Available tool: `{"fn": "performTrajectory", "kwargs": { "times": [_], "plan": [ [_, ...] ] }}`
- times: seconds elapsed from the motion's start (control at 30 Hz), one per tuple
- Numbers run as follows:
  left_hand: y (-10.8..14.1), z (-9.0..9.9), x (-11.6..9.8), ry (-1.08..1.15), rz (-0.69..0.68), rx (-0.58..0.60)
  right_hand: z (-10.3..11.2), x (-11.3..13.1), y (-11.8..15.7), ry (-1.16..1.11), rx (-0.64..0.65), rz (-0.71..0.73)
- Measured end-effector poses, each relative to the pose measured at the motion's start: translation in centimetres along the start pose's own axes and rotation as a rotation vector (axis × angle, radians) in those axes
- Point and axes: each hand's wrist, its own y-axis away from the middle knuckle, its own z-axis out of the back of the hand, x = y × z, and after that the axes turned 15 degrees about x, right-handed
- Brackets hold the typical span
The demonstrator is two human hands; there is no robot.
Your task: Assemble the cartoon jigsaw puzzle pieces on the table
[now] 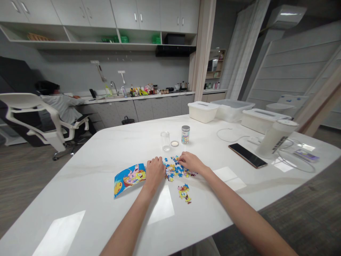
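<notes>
Loose jigsaw puzzle pieces, mostly blue and yellow, lie heaped on the white table between my hands. My right hand is at the heap's far right side, thumb and fingertips pinched on a small puzzle piece. At the heap's left edge is my left hand, fingers curled down; what they hold, if anything, is hidden. Beside it, partly under the hand, lies a curved picture sheet with cartoon figures. Nearer to me sits a joined puzzle section showing a yellow cartoon face.
Beyond the heap stand a clear jar, a round lid and a lidded printed jar. A phone, a tumbler and cables are on the right. White bins line the back. A person sits at the far counter.
</notes>
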Motion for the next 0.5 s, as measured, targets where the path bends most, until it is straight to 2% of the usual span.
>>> {"fn": "performTrajectory", "kwargs": {
  "times": [0.2, 0.3, 0.5],
  "plan": [
    [0.4, 1.1, 1.0, -0.06, 0.077, 0.214, -0.4, -0.1, -0.1, -0.03, -0.029, -0.048],
    [0.7, 1.3, 1.5, -0.084, 0.042, 0.287, -0.3, 0.2, 0.0, -0.034, -0.003, -0.024],
    [0.8, 1.7, 2.2, -0.083, -0.039, 0.344, 0.2, 0.5, 0.2, -0.031, 0.022, -0.03]
  ]
}}
